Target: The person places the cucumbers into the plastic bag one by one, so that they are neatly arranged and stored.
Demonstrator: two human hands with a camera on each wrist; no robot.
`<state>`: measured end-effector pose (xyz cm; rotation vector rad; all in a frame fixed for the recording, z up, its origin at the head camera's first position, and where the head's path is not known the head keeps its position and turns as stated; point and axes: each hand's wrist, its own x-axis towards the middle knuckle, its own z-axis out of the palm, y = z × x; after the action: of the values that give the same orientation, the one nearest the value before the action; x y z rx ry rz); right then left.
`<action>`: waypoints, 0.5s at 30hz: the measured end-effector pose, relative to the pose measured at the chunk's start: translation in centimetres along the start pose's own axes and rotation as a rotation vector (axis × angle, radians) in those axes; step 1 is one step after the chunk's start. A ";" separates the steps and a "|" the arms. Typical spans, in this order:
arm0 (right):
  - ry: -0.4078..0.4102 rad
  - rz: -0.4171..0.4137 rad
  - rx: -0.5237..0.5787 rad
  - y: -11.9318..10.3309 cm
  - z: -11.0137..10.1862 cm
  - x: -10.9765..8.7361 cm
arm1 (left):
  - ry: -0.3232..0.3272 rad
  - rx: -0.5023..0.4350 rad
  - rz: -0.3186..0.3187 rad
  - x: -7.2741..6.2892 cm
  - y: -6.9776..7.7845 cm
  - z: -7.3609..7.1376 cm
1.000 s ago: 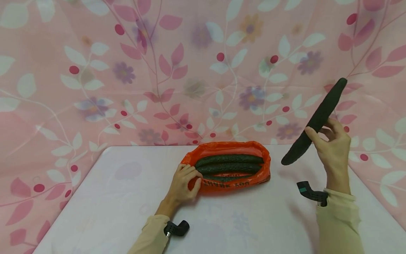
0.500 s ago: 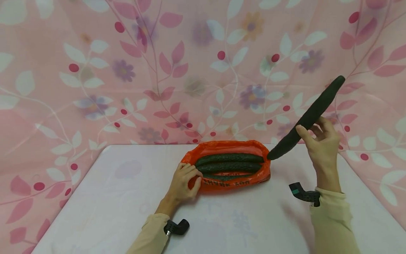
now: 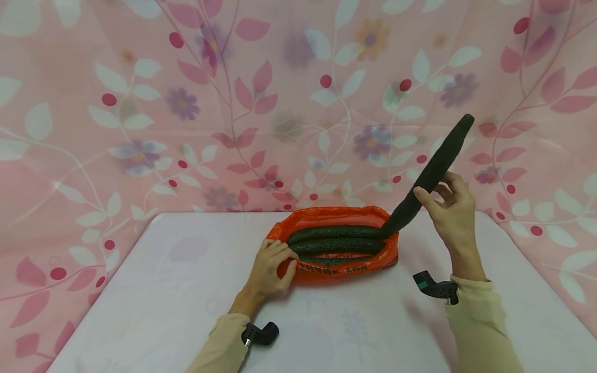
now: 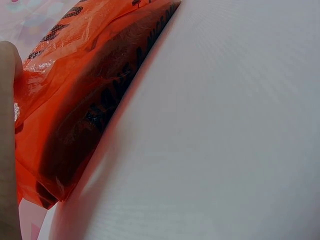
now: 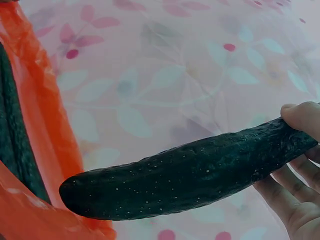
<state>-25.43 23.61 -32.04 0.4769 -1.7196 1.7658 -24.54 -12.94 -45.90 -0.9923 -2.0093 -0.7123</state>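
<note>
My right hand (image 3: 451, 217) pinches a long dark green cucumber (image 3: 436, 168) near its middle, thumb on the near side. The cucumber slants, its upper end toward the back right and its lower end overlapping the right rim of the orange plastic bag (image 3: 391, 254). In the right wrist view the blunt end of the held cucumber (image 5: 150, 187) is right at the bag's edge (image 5: 60, 115). Several cucumbers (image 3: 336, 246) lie side by side inside the bag, whose mouth faces me. At the bag's left end, my left hand (image 3: 270, 267) grips the rim; the left wrist view shows cucumber through the film (image 4: 75, 120).
The bag lies near the back of a white table (image 3: 196, 290). Behind it hangs a pink flowered cloth (image 3: 280, 103). Each wrist carries a small black camera mount, one on the left (image 3: 261, 334) and one on the right (image 3: 434, 285).
My right hand has moved left with the cucumber, bringing its lower end from beside the bag to over the right rim. My left hand has stayed at the bag's left end.
</note>
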 end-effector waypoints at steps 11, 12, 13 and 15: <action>-0.204 -0.017 -0.093 -1.1 2.9 -1.0 | 0.016 -0.003 0.005 0.1 0.3 -0.1; -0.214 -0.011 -0.109 -1.3 3.1 -1.1 | 0.019 -0.005 0.007 0.1 0.3 -0.1; -0.222 -0.004 -0.119 -1.5 3.3 -1.2 | 0.022 -0.007 0.008 0.2 0.3 0.0; -0.241 0.011 -0.143 -1.7 3.5 -1.4 | 0.027 -0.011 0.012 0.2 0.4 0.0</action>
<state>-23.88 19.86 -31.30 0.6399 -2.0017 1.6313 -24.30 -12.60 -45.65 -0.9946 -1.9765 -0.7273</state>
